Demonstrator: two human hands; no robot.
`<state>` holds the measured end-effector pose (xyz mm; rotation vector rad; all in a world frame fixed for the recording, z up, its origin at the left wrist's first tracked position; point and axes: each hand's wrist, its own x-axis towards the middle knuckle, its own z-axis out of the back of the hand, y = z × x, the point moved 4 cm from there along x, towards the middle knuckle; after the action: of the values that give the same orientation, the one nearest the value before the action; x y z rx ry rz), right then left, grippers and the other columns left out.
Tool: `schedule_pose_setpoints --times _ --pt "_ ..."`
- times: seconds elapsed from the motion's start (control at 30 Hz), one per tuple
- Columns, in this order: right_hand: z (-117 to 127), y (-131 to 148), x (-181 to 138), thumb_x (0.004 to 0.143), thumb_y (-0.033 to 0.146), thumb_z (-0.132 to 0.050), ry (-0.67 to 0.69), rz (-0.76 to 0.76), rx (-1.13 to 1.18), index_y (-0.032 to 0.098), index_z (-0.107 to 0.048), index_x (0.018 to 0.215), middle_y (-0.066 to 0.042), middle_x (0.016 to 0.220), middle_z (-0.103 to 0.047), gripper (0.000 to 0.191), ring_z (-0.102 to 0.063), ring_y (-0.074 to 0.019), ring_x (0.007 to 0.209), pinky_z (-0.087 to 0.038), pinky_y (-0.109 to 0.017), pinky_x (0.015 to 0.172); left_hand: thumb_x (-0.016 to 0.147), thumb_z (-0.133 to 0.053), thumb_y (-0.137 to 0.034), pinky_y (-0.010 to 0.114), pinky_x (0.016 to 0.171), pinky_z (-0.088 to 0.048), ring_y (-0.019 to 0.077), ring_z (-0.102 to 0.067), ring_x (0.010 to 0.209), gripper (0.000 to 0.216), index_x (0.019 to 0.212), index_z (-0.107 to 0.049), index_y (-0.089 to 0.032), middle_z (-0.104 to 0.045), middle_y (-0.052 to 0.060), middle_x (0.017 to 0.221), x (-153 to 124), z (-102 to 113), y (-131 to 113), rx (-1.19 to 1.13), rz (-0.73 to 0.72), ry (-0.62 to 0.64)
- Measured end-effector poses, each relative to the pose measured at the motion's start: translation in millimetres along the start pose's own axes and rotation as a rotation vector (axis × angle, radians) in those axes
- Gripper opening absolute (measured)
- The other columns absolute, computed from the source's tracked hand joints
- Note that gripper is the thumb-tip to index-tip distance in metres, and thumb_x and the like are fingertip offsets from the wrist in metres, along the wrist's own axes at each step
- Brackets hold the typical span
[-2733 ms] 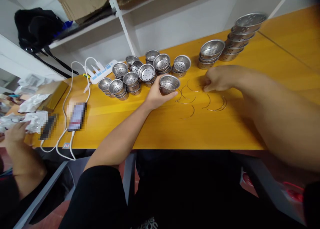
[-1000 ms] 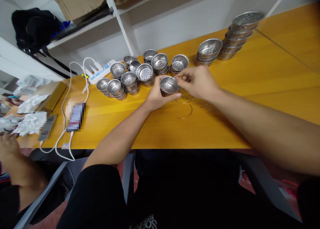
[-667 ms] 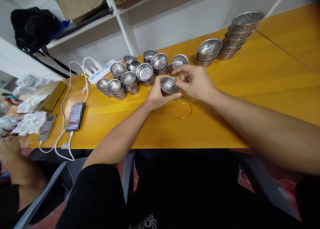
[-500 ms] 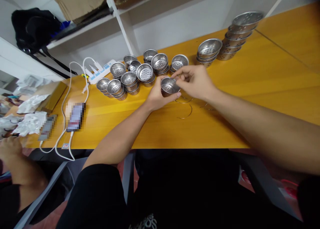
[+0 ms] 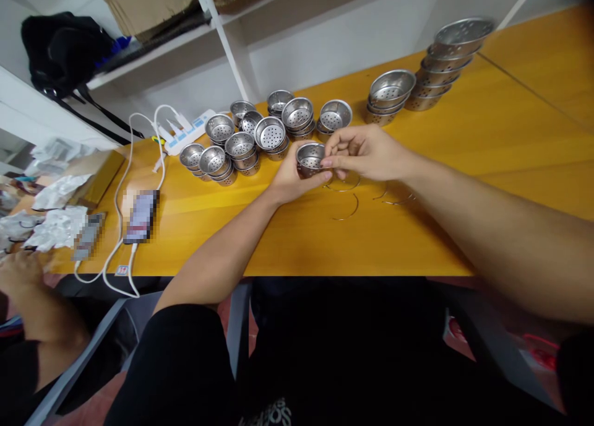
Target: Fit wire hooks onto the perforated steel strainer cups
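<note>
My left hand (image 5: 286, 179) grips a small perforated steel strainer cup (image 5: 309, 157) just above the yellow table (image 5: 288, 240). Over the cup's right rim my right hand (image 5: 364, 154) is curled, its fingertips pinched together; what they pinch is too thin to make out. Several thin curved wire handles (image 5: 344, 210) lie on the table below and to the right of my hands. A cluster of matching strainer cups (image 5: 253, 138), some stacked, stands behind the held cup.
Stacks of wider perforated steel bowls (image 5: 420, 79) stand at the back right. A phone (image 5: 138, 216) with white cables and a power strip (image 5: 188, 134) lies at the left. Another person's hand (image 5: 21, 271) works by crumpled paper (image 5: 55, 228) at the far left.
My right hand left the loose wires, came to the cup's rim and now curls lower over it. My left hand keeps the cup in the same place.
</note>
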<state>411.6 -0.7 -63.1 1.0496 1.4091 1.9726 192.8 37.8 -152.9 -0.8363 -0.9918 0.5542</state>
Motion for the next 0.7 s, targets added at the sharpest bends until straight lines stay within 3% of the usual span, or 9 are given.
schedule_pose_setpoints --times 0.13,0.47,0.7 --pt "-0.6 -0.9 1.9 0.093 0.081 -0.118 -0.034 -0.003 -0.002 0.031 -0.081 0.097 0.001 0.070 -0.076 0.063 -0.068 -0.0181 0.062 -0.061 -0.038 0.058 0.104 -0.101 -0.073 0.053 0.117 -0.076 0.0300 -0.085 0.131 0.090 0.165 -0.051 -0.029 -0.077 0.013 0.150 0.5 -1.9 0.0 0.066 -0.050 -0.008" --pt "1.6 -6.7 1.8 0.090 0.079 -0.120 -0.030 -0.053 -0.028 0.030 -0.081 0.095 -0.001 0.072 -0.076 0.063 -0.068 -0.0195 0.061 -0.060 -0.040 0.056 0.113 -0.095 -0.048 0.061 0.130 -0.073 0.0334 -0.084 0.142 0.081 0.173 -0.044 -0.027 -0.074 0.016 0.159 -0.3 1.8 1.5 0.231 -0.072 0.034" --pt "0.2 -5.1 1.7 0.088 0.079 -0.121 -0.016 -0.050 -0.018 0.028 -0.081 0.092 -0.001 0.072 -0.078 0.065 -0.069 -0.0174 0.062 -0.059 -0.035 0.055 0.112 -0.095 -0.049 0.056 0.124 -0.074 0.0315 -0.084 0.137 0.082 0.171 -0.042 -0.028 -0.075 0.013 0.154 0.1 1.9 -0.1 0.231 -0.100 0.046"
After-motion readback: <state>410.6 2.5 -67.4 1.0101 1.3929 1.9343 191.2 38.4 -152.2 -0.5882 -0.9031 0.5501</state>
